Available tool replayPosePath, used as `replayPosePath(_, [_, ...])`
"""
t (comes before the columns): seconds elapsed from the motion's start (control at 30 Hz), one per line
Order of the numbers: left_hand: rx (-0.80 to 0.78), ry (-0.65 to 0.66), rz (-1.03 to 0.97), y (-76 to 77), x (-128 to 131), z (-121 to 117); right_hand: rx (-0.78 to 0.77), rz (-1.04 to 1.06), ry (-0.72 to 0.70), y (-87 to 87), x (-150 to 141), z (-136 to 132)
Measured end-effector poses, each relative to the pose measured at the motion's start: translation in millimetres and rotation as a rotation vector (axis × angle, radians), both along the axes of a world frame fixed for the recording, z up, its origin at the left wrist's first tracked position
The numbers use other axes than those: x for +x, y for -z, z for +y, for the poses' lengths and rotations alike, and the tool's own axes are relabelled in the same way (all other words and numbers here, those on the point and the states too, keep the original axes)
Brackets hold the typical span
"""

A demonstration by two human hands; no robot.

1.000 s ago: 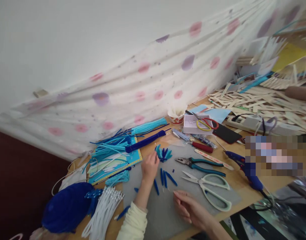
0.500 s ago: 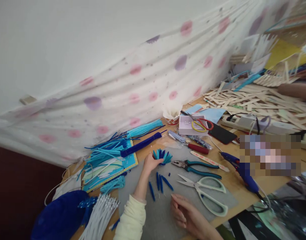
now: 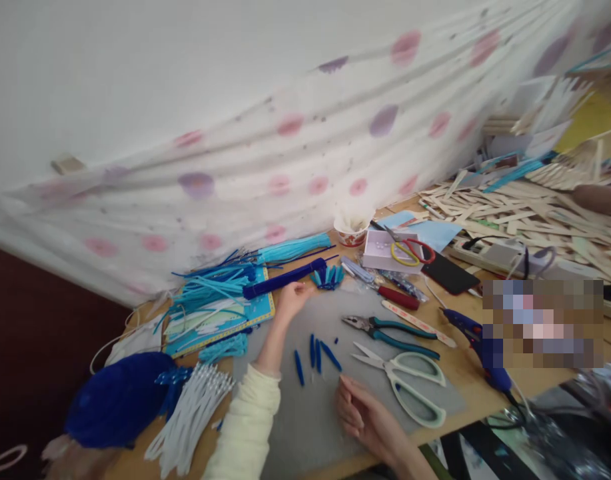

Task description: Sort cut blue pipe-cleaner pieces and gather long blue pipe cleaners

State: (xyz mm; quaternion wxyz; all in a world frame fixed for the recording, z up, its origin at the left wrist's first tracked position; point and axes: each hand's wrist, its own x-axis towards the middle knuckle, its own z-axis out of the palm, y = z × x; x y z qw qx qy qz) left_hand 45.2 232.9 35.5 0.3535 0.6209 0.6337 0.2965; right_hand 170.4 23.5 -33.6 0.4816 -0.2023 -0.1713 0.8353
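My left hand [image 3: 291,298] reaches far across the grey mat [image 3: 310,413], its fingers curled just left of a small cluster of blue and teal fuzzy pieces [image 3: 328,276]. Whether it touches the cluster I cannot tell. My right hand [image 3: 361,410] rests on the mat near the front edge with its fingers curled together, and what they hold, if anything, is hidden. A few short blue fuzzy pieces [image 3: 315,351] lie on the mat between the two hands. A dark blue fuzzy stick bundle [image 3: 284,279] lies just beyond my left hand.
Pliers [image 3: 385,327] and white-handled scissors [image 3: 410,380] lie right of the pieces, a blue glue gun [image 3: 478,340] further right. Teal and blue strips [image 3: 225,290] and a blue pouch [image 3: 118,399] sit left. Wooden sticks [image 3: 525,207] pile at back right, by a paper cup [image 3: 352,230].
My left hand has moved away from me toward the back, and the blue and teal cluster has shifted with it to the mat's far edge. My right hand has stayed put.
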Motion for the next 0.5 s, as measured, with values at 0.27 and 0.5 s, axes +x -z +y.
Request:
replayPosePath(0.27, [0.282,-0.366,0.034,-26.2,-105.1,-143.8,0.161,-0.234,-0.123,-6.1,10.8,-11.2])
replayPosePath(0.5, [-0.010,-0.362,0.377,17.8,-104.1,-215.0,0.296,-1.041,-0.043,-60.8,45.0,8.5])
